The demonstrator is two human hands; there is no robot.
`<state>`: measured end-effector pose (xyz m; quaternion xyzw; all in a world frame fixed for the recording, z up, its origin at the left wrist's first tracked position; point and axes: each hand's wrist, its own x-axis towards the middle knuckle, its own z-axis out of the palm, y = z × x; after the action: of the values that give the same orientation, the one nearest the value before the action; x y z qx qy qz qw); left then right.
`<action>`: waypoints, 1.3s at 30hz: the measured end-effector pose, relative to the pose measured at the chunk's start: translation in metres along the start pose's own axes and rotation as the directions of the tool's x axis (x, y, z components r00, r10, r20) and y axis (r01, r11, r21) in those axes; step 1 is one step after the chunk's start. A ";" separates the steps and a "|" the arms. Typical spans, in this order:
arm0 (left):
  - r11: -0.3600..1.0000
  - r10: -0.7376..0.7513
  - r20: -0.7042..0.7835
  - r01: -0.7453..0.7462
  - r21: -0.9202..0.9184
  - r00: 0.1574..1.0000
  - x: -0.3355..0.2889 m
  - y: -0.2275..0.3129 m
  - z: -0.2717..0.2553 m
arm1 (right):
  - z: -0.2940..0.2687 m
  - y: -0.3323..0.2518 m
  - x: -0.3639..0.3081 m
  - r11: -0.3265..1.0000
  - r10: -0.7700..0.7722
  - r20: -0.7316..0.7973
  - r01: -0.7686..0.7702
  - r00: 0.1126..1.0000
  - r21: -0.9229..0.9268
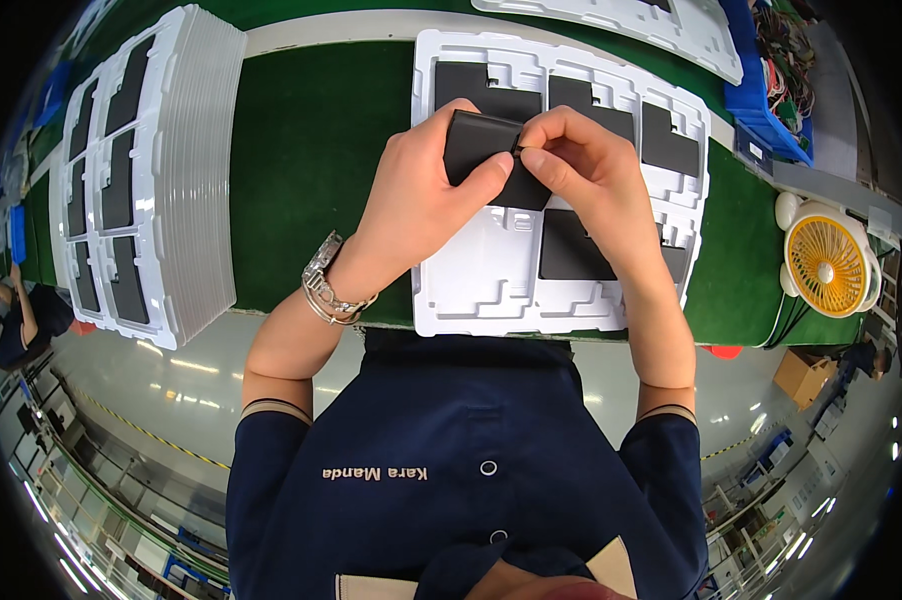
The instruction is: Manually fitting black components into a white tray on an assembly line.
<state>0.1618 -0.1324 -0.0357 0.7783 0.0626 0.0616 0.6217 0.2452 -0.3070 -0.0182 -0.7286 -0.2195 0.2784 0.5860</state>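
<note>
A flat black pack (479, 135) is tilted up over the white moulded tray (431, 300), and my left hand (421, 190) grips it with the thumb across its face. At the pack's right edge, my right hand (593, 165) pinches thumb and forefinger together. Whatever small part lies between those fingertips is hidden. Beneath both hands, the tray holds several similar black, notched packs (671, 142) in its compartments. Bare white plastic shows in the near left compartment. My forearms cover part of the tray's near side.
To the left rises a tall stack of white trays (196, 180), with black packs in the top one. Another white tray (636, 30) lies at the far edge. A blue bin (761, 100) of wires and a yellow fan (826, 265) stand right, along the green mat (316, 170).
</note>
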 end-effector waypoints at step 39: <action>0.996 -0.041 -0.027 0.039 -0.084 0.999 -0.003 -0.004 0.006 | 0.015 0.011 -0.005 0.924 0.135 -0.066 -0.101 0.989 0.368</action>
<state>0.1597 -0.1380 -0.0409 0.7494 0.0846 0.0630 0.6536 0.2317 -0.3015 -0.0311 -0.6311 -0.0933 0.3158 0.7023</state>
